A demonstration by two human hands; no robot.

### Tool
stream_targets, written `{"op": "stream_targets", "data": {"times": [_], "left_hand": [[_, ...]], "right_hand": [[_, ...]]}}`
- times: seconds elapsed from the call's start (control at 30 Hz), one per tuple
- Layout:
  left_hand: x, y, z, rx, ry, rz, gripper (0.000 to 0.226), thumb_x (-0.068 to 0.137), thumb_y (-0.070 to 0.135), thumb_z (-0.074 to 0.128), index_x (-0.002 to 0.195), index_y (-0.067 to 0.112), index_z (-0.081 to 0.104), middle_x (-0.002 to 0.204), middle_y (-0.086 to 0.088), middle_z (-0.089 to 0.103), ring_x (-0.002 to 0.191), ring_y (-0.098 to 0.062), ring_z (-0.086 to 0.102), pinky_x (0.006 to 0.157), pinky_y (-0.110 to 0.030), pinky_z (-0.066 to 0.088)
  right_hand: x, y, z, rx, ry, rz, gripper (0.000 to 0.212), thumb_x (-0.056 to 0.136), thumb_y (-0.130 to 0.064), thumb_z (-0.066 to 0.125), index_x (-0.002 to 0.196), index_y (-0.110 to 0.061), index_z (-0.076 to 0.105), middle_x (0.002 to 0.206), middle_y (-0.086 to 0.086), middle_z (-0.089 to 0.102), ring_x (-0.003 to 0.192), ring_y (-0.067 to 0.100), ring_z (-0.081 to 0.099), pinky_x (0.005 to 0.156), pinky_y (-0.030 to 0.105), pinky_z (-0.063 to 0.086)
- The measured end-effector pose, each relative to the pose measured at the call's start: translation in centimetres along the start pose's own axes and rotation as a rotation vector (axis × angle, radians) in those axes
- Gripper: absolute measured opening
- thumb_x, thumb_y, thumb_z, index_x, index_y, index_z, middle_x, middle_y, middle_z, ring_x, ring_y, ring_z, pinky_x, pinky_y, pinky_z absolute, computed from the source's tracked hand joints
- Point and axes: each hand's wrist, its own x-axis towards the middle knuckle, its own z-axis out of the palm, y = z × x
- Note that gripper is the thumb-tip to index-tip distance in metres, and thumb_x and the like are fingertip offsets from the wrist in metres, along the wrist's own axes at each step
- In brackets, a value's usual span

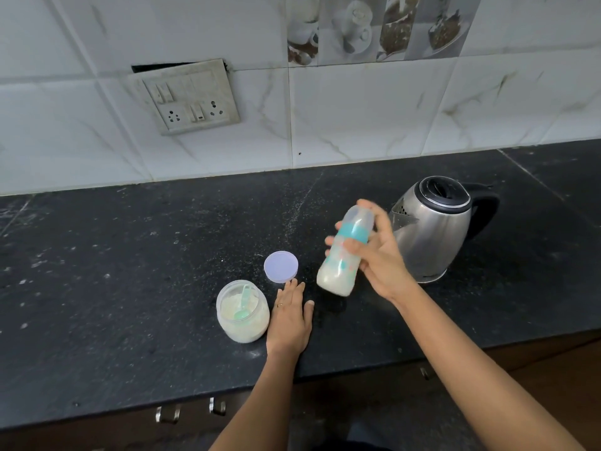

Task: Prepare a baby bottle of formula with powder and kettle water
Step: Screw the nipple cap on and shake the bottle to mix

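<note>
Your right hand (374,255) grips the capped baby bottle (344,252) — milky, tilted, held above the counter (130,271) left of the kettle (432,229); your left hand (289,317) rests flat, fingers open, beside the powder jar (242,310).

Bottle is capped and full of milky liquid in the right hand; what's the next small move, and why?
Probably set the bottle down upright, then put the lid back on the powder jar. The jar stands open with the scoop inside, and the left hand lies flat beside both.
</note>
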Motion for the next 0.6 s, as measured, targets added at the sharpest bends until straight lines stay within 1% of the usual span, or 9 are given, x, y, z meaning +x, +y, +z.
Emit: {"op": "stream_targets", "data": {"times": [0.07, 0.2, 0.23, 0.33, 0.37, 0.47, 0.5, 0.53, 0.6], "left_hand": [[0.0, 0.1, 0.0, 0.007, 0.000, 0.000, 0.048, 0.103, 0.033, 0.034, 0.149, 0.017, 0.032, 0.159, -0.001, 0.023, 0.149, -0.013, 0.012, 0.121, -0.027, 0.003], [0.0, 0.0, 0.0, 0.011, 0.000, -0.003, 0.048, 0.103, 0.034, 0.034, 0.149, 0.018, 0.032, 0.160, 0.000, 0.023, 0.149, -0.012, 0.011, 0.122, -0.028, 0.004], [0.0, 0.0, 0.0, 0.014, 0.001, -0.002, 0.048, 0.103, 0.034, 0.034, 0.149, 0.018, 0.031, 0.160, 0.000, 0.022, 0.149, -0.012, 0.011, 0.121, -0.027, 0.003], [0.1, 0.1, 0.0, 0.016, -0.003, -0.006, 0.049, 0.103, 0.034, 0.033, 0.149, 0.018, 0.031, 0.160, 0.001, 0.021, 0.149, -0.012, 0.011, 0.121, -0.026, 0.002], [0.1, 0.1, 0.0, 0.015, -0.006, -0.008, 0.049, 0.103, 0.034, 0.033, 0.149, 0.019, 0.031, 0.160, 0.001, 0.021, 0.149, -0.012, 0.011, 0.121, -0.026, 0.003], [0.0, -0.1, 0.1, 0.018, -0.016, -0.012, 0.049, 0.103, 0.035, 0.033, 0.150, 0.019, 0.030, 0.160, 0.001, 0.021, 0.149, -0.013, 0.011, 0.122, -0.029, 0.005], [0.0, -0.2, 0.2, 0.018, -0.018, -0.017, 0.049, 0.103, 0.035, 0.033, 0.150, 0.020, 0.030, 0.160, 0.001, 0.021, 0.149, -0.013, 0.010, 0.122, -0.030, 0.006], [0.0, -0.2, 0.2, 0.020, -0.017, -0.019, 0.050, 0.103, 0.036, 0.033, 0.150, 0.020, 0.030, 0.160, 0.001, 0.021, 0.149, -0.014, 0.011, 0.122, -0.030, 0.006], [0.1, -0.1, 0.3, 0.019, -0.010, -0.018, 0.050, 0.103, 0.036, 0.033, 0.149, 0.020, 0.031, 0.160, 0.001, 0.021, 0.149, -0.014, 0.012, 0.122, -0.029, 0.006]], "right_hand": [[0.3, -0.3, -0.2, 0.098, 0.107, -0.004, 0.084, 0.064, -0.014, 0.088, 0.132, -0.029, 0.042, 0.111, 0.015, 0.057, 0.106, 0.045, 0.061, 0.091, 0.059, 0.050], [-0.6, -0.3, -0.3, -0.152, -0.144, 0.048, 0.075, 0.073, 0.004, 0.076, 0.132, -0.027, 0.043, 0.116, 0.017, 0.058, 0.103, 0.044, 0.063, 0.085, 0.055, 0.054], [-0.4, -0.3, -0.4, -0.147, -0.104, 0.024, 0.073, 0.074, 0.007, 0.073, 0.133, -0.026, 0.043, 0.115, 0.017, 0.059, 0.102, 0.043, 0.064, 0.086, 0.055, 0.054], [0.2, -0.6, -0.5, 0.118, 0.190, -0.044, 0.065, 0.085, 0.005, 0.064, 0.134, -0.028, 0.039, 0.113, 0.014, 0.054, 0.096, 0.034, 0.067, 0.089, 0.055, 0.053], [0.1, -0.4, -0.6, 0.145, 0.193, -0.044, 0.063, 0.086, 0.003, 0.064, 0.133, -0.029, 0.039, 0.113, 0.015, 0.053, 0.097, 0.035, 0.067, 0.087, 0.053, 0.054], [-1.2, 0.4, -0.9, -0.110, -0.084, 0.048, 0.072, 0.076, 0.002, 0.075, 0.133, -0.027, 0.042, 0.116, 0.021, 0.056, 0.105, 0.045, 0.062, 0.086, 0.052, 0.054], [-1.5, 0.5, -0.7, -0.186, -0.127, 0.057, 0.074, 0.073, 0.002, 0.076, 0.133, -0.026, 0.043, 0.118, 0.021, 0.057, 0.107, 0.046, 0.061, 0.087, 0.053, 0.054], [-1.2, 0.6, -0.7, -0.185, -0.093, 0.042, 0.075, 0.073, 0.003, 0.077, 0.133, -0.026, 0.044, 0.117, 0.020, 0.057, 0.107, 0.046, 0.061, 0.088, 0.055, 0.053], [-0.6, 0.3, -0.3, -0.005, 0.115, 0.005, 0.074, 0.076, 0.004, 0.073, 0.135, -0.027, 0.041, 0.117, 0.019, 0.054, 0.101, 0.039, 0.065, 0.091, 0.057, 0.051]]}}
